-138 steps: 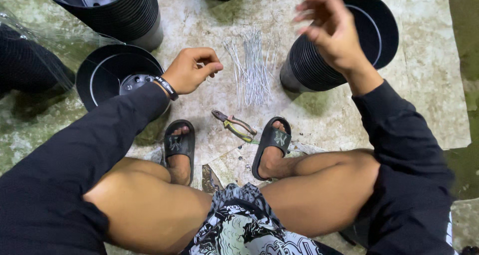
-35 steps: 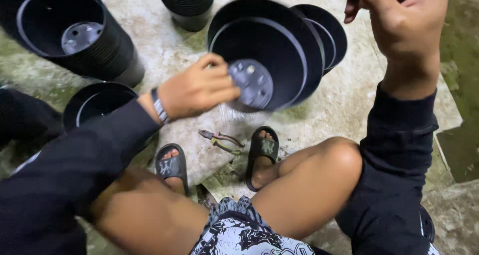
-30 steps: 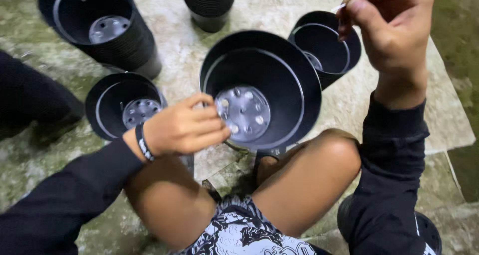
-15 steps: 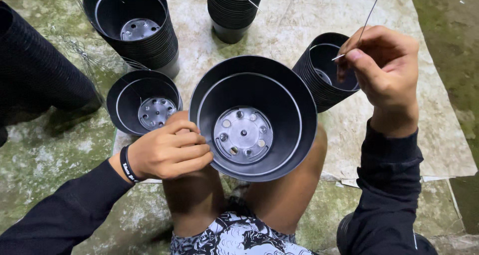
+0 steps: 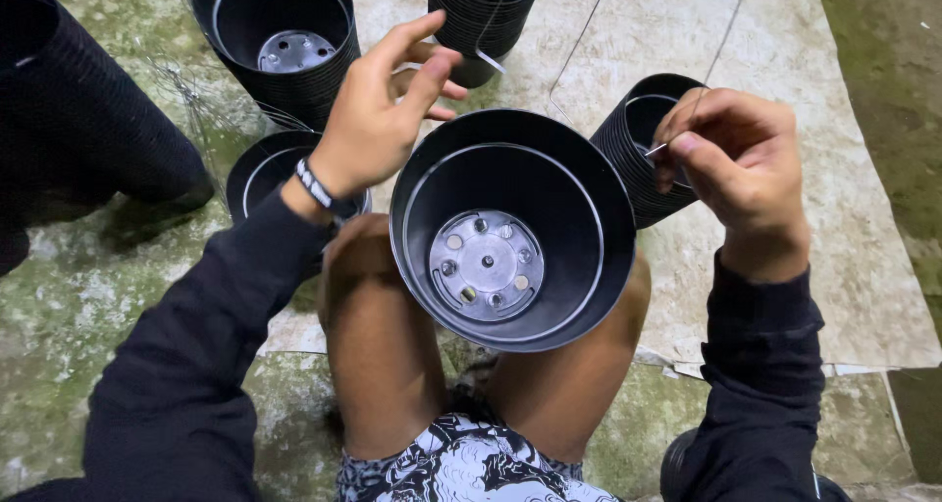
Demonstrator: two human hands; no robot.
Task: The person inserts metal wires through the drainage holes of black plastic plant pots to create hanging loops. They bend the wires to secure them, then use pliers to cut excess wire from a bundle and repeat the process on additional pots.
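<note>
A black plastic pot (image 5: 549,296) rests between my bare knees with its mouth facing up at me, its grey holed bottom showing. My left hand (image 5: 378,119) hovers just above and left of the pot's rim, fingers spread, holding nothing and clear of the pot. My right hand (image 5: 736,163) is at the pot's right, thumb and forefinger pinched on a thin metal wire (image 5: 721,46) that runs up and out of the top of the view. The wire's lower end pokes out near the rim.
Stacks of black pots stand at the top left (image 5: 285,41), top centre (image 5: 486,11) and right behind my right hand (image 5: 633,134). A single pot (image 5: 257,173) sits under my left wrist. A long stack (image 5: 69,119) lies at the far left. Loose wires (image 5: 196,100) lie on mossy concrete beside a pale sheet (image 5: 834,217).
My left hand has let go of the pot's rim and lifted up. The pot has settled between my knees. My right hand has come down with the wire toward the rim.
</note>
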